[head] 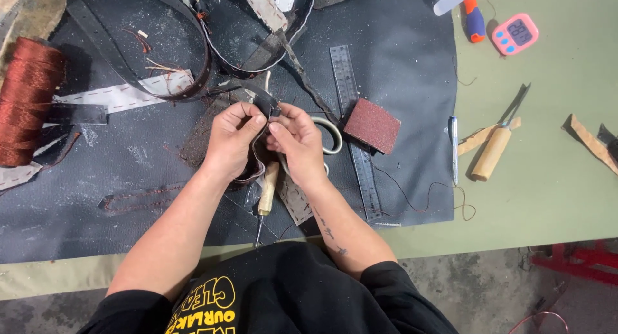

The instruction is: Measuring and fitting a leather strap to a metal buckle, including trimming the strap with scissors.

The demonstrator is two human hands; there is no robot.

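Leather strap end [265, 107] is pinched between both hands, left hand [233, 139] and right hand [297, 141], above the dark mat [129, 167]; stitching looks partway, awl [266, 194] lying underneath.

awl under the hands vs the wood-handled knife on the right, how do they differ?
The awl lies on the dark mat, partly hidden under the right hand; the knife lies in the open on the green table.
The awl ends in a thin metal spike pointing toward the person; the knife has a flat dark blade pointing away.
The awl's handle looks slimmer than the knife's.
Both have pale wooden handles, and neither is held.
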